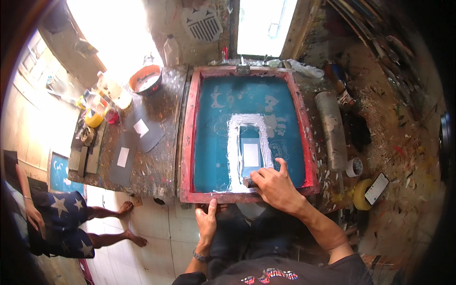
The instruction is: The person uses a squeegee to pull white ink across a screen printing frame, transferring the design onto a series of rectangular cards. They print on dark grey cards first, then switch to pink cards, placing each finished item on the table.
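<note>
right hand (275, 186) pinches dark tool (248, 182) at near end of white paste (233, 142), on blue screen (209, 154) within red frame (187, 142); left hand (207, 221) clasps frame's near rim, thumb on top, rest mostly hidden. paste could smear over pale designs (281, 125) if tool strays; frame could shift if grip slackens.

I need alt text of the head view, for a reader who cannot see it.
A person's right hand holds a small dark tool at white paste spread on a blue screen, while the left hand grips its red frame. To the left, a bench holds grey sheets with white rectangles and an orange bucket; another person is at far left.
</note>
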